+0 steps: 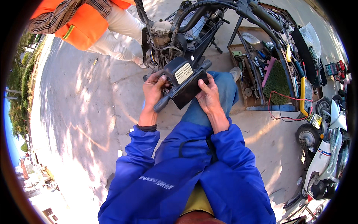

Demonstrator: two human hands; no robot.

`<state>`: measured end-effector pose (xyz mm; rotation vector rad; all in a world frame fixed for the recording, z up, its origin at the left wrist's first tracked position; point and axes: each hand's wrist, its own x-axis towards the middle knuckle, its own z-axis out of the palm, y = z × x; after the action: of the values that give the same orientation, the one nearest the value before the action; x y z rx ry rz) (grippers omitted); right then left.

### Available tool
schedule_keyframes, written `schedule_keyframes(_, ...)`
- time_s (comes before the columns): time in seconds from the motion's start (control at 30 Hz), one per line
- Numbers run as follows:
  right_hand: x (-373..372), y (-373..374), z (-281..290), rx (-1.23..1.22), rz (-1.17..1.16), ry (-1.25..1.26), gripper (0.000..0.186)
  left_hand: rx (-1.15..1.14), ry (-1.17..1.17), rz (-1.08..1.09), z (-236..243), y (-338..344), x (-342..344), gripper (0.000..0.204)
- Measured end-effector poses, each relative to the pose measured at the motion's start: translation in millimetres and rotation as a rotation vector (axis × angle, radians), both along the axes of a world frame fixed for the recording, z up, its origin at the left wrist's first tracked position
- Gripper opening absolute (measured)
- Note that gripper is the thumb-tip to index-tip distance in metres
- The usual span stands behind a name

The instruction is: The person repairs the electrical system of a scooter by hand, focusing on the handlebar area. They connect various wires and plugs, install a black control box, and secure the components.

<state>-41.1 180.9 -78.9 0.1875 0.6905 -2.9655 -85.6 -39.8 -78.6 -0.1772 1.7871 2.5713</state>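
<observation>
Black panel (186, 93) w/ a pale label (183, 73) sits above the wearer's lap, held up in both hands. L hand (153, 91) is closed round its L end; R hand (209, 95) grips the R end, thumb on the front, fingers mostly hidden. Just beyond: bare front of a bike (164, 33), cables & wires showing.

To the R, on the ground, an open tool box (270, 108) w/ dividers, pretty full: pink part (269, 71) next to a green pad (277, 83), small metal bits on the L side, more hand tools & a yellow handle (288, 54) toward the R. Yellow meter (306, 97) at its R edge, red lead looping over the box. Clear bag (310, 39) past that; can't tell contents.

Farther off: co-worker in an orange vest (84, 31) upper L, white scooter (319, 160) far R.
</observation>
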Motion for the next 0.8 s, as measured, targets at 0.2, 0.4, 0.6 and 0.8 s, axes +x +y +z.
schedule_keyframes(0.2,-0.3,5.3,-1.4,-0.014,0.034,-0.018,0.050,0.001,-0.036,0.033,1.3,0.8,-0.1,0.028)
schedule_keyframes(0.4,8.7,10.0,4.3,-0.043,0.051,-0.001,0.054,0.042,-0.089,-0.044,13.5,-0.3,9.9,0.028)
schedule_keyframes(0.6,10.8,14.6,9.1,-0.087,0.057,-0.003,0.048,-0.097,-0.070,-0.056,28.5,13.3,11.9,0.029)
schedule_keyframes(0.8,11.2,12.4,6.7,-0.072,0.139,-0.012,0.042,-0.076,-0.079,-0.047,29.9,12.1,12.4,0.031)
